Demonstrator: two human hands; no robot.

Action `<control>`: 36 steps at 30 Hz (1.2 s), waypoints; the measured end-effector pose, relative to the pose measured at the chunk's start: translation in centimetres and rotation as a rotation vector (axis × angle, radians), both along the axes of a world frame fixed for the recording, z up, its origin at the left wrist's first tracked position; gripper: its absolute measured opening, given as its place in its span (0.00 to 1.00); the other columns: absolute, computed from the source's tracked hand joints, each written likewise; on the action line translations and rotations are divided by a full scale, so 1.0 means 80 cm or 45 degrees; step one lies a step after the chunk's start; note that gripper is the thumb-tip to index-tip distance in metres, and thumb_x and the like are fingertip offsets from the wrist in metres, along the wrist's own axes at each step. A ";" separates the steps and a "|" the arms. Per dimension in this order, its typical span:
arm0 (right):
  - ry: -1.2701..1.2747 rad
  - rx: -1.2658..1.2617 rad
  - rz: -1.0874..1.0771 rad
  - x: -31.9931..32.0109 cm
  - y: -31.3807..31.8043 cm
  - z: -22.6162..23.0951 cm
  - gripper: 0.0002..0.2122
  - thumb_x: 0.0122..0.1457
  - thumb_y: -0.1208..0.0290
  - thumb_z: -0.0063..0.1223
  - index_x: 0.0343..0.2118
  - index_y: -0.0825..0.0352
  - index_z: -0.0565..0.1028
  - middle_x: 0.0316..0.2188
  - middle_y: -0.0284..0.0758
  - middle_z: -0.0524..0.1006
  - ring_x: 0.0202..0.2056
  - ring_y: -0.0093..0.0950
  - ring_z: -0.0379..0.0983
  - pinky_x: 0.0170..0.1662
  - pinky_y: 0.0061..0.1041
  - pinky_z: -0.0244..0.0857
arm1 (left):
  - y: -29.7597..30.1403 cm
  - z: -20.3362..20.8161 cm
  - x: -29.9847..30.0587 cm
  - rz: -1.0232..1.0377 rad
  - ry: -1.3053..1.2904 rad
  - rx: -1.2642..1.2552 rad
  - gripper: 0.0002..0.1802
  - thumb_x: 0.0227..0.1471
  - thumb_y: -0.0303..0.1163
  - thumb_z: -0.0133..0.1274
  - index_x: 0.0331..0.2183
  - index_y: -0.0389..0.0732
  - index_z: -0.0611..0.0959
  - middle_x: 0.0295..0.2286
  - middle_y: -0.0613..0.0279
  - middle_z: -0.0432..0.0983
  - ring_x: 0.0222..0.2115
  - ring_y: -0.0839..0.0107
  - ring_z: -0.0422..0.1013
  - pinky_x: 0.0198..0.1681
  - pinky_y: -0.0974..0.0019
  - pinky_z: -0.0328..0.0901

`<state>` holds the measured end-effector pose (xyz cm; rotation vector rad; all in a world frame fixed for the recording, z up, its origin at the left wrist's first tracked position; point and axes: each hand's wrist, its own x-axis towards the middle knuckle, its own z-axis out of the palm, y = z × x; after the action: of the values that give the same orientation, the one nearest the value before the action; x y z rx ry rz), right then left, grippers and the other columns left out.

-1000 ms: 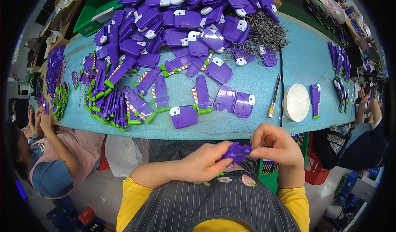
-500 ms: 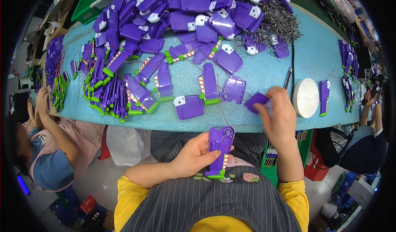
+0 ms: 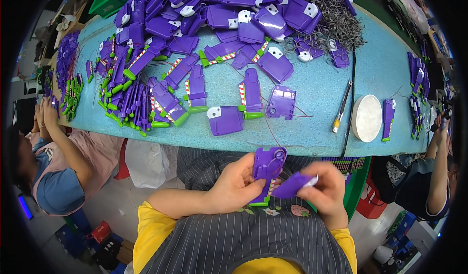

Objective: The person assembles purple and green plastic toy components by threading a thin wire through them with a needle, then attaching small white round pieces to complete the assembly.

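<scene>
In front of my apron, my left hand (image 3: 237, 186) is closed on a purple plastic wing part (image 3: 265, 163) with a green tip and a red-and-white striped edge. A thin wire runs from its round socket up toward the table. My right hand (image 3: 325, 188) pinches a purple cover piece (image 3: 292, 185) with a white corner, held tilted beside the wing part; its lower edge overlaps the wing, and I cannot tell whether they touch. On the table just beyond lie an open purple shell (image 3: 281, 102), a purple-and-white cover (image 3: 225, 122) and a striped wing part (image 3: 252, 93).
A big heap of purple covers (image 3: 224, 18) fills the far side, with a tangle of grey ring-like pieces (image 3: 336, 28) next to it. Striped wings (image 3: 127, 101) are piled at the left. A screwdriver-like tool (image 3: 342, 107), a black cable and a white round dish (image 3: 366, 118) lie right. Co-workers sit on both sides.
My right hand has come down from over the table to the wing part, bringing the purple cover piece. The yellow-ended tool on the table is now uncovered. My left hand keeps its hold.
</scene>
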<state>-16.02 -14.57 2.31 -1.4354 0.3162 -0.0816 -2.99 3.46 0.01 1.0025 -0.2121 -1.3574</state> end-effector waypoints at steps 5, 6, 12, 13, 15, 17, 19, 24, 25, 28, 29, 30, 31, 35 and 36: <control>-0.331 -0.773 0.411 0.025 0.008 0.003 0.12 0.41 0.77 0.61 0.27 0.69 0.67 0.46 0.51 0.69 0.23 0.31 0.73 0.25 0.25 0.68 | -0.003 -0.002 0.007 0.102 -0.082 -0.084 0.24 0.52 0.15 0.38 0.52 0.33 0.60 0.45 0.56 0.67 0.44 0.73 0.66 0.47 0.69 0.62; -0.266 -0.907 0.513 0.025 0.010 0.007 0.13 0.40 0.77 0.61 0.27 0.69 0.67 0.49 0.53 0.66 0.22 0.31 0.73 0.23 0.25 0.68 | -0.004 -0.001 0.008 0.143 -0.132 -0.070 0.23 0.51 0.14 0.39 0.51 0.33 0.61 0.42 0.59 0.68 0.41 0.78 0.67 0.43 0.73 0.64; -0.309 -0.990 0.455 0.029 0.023 -0.002 0.14 0.39 0.76 0.61 0.26 0.69 0.66 0.53 0.58 0.60 0.20 0.31 0.73 0.21 0.24 0.66 | -0.005 -0.004 0.004 0.216 -0.139 -0.136 0.23 0.51 0.14 0.39 0.51 0.33 0.61 0.42 0.60 0.68 0.40 0.80 0.66 0.42 0.76 0.62; -0.312 -0.993 0.455 0.030 0.023 0.000 0.14 0.39 0.76 0.61 0.26 0.69 0.66 0.53 0.58 0.60 0.20 0.31 0.73 0.21 0.24 0.66 | -0.005 -0.004 0.005 0.217 -0.142 -0.138 0.23 0.51 0.14 0.39 0.51 0.33 0.61 0.42 0.60 0.68 0.40 0.80 0.66 0.42 0.76 0.62; -0.262 -1.030 0.472 0.031 0.024 0.007 0.13 0.41 0.76 0.61 0.26 0.70 0.66 0.53 0.58 0.59 0.20 0.31 0.73 0.21 0.25 0.67 | -0.002 -0.003 0.005 0.202 -0.110 -0.135 0.24 0.51 0.14 0.38 0.52 0.32 0.60 0.44 0.58 0.67 0.43 0.78 0.66 0.44 0.74 0.62; -0.259 -0.999 0.495 0.027 0.027 0.003 0.13 0.41 0.76 0.61 0.26 0.70 0.66 0.53 0.58 0.59 0.20 0.32 0.73 0.22 0.25 0.67 | -0.003 -0.002 0.004 0.242 -0.101 -0.158 0.24 0.52 0.13 0.37 0.52 0.33 0.60 0.45 0.56 0.66 0.45 0.76 0.65 0.46 0.73 0.62; -0.254 -0.970 0.514 0.026 0.030 0.003 0.13 0.42 0.76 0.61 0.26 0.70 0.66 0.54 0.59 0.58 0.20 0.32 0.73 0.22 0.25 0.67 | -0.004 -0.002 0.003 0.278 -0.093 -0.183 0.24 0.52 0.13 0.37 0.52 0.33 0.59 0.46 0.55 0.66 0.47 0.75 0.64 0.48 0.71 0.61; -0.224 -0.727 0.566 0.027 0.021 0.002 0.12 0.45 0.74 0.59 0.28 0.68 0.66 0.53 0.60 0.58 0.23 0.38 0.74 0.23 0.27 0.68 | -0.005 0.003 0.010 0.164 0.015 -0.143 0.24 0.52 0.14 0.36 0.52 0.33 0.59 0.47 0.53 0.66 0.48 0.70 0.64 0.51 0.67 0.60; -0.225 -0.726 0.565 0.026 0.016 0.000 0.12 0.45 0.74 0.59 0.28 0.68 0.66 0.53 0.60 0.58 0.23 0.38 0.74 0.23 0.27 0.68 | -0.004 0.002 0.008 0.164 0.014 -0.142 0.24 0.52 0.14 0.36 0.52 0.33 0.59 0.47 0.53 0.66 0.48 0.70 0.64 0.51 0.67 0.60; -0.280 -0.102 0.340 0.007 -0.002 -0.007 0.09 0.49 0.77 0.57 0.30 0.69 0.68 0.39 0.48 0.74 0.31 0.36 0.75 0.28 0.30 0.69 | 0.000 -0.004 0.000 0.139 0.092 -0.175 0.24 0.52 0.14 0.37 0.52 0.34 0.59 0.46 0.54 0.66 0.47 0.69 0.65 0.50 0.65 0.62; -0.171 -0.076 0.152 -0.005 -0.007 0.001 0.08 0.49 0.78 0.56 0.31 0.69 0.69 0.34 0.45 0.75 0.30 0.34 0.75 0.29 0.29 0.69 | -0.002 0.001 0.001 0.078 0.141 -0.133 0.24 0.52 0.15 0.38 0.52 0.35 0.59 0.45 0.54 0.66 0.46 0.69 0.66 0.50 0.64 0.62; -0.062 -0.049 -0.033 -0.013 -0.010 0.007 0.08 0.49 0.80 0.55 0.32 0.70 0.70 0.29 0.41 0.75 0.29 0.31 0.75 0.30 0.28 0.69 | -0.003 0.003 0.002 0.019 0.190 -0.091 0.24 0.52 0.15 0.38 0.52 0.35 0.60 0.45 0.55 0.67 0.46 0.69 0.67 0.50 0.64 0.63; -0.053 -0.048 -0.032 -0.008 -0.009 0.011 0.08 0.49 0.80 0.55 0.32 0.70 0.70 0.29 0.41 0.75 0.29 0.31 0.75 0.30 0.28 0.69 | -0.003 0.002 0.001 -0.037 0.162 -0.083 0.24 0.52 0.15 0.40 0.52 0.35 0.60 0.45 0.55 0.67 0.45 0.69 0.68 0.50 0.64 0.64; 0.004 -0.289 0.002 0.034 -0.004 0.007 0.11 0.50 0.83 0.53 0.38 0.72 0.71 0.35 0.43 0.72 0.22 0.20 0.71 0.24 0.17 0.64 | -0.013 0.012 0.001 -0.042 0.102 -0.091 0.24 0.50 0.15 0.41 0.51 0.34 0.60 0.43 0.54 0.69 0.45 0.70 0.68 0.47 0.68 0.65; -0.021 -0.228 0.044 0.041 -0.003 0.004 0.12 0.50 0.84 0.52 0.40 0.72 0.71 0.39 0.44 0.71 0.20 0.17 0.70 0.22 0.14 0.63 | -0.013 0.011 0.001 -0.034 0.104 -0.090 0.24 0.50 0.15 0.41 0.51 0.34 0.60 0.43 0.54 0.69 0.45 0.70 0.68 0.47 0.68 0.65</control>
<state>-12.75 -14.83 2.63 -1.6163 0.2760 -0.0954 -2.89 2.43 0.86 0.8862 -0.2114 -1.4030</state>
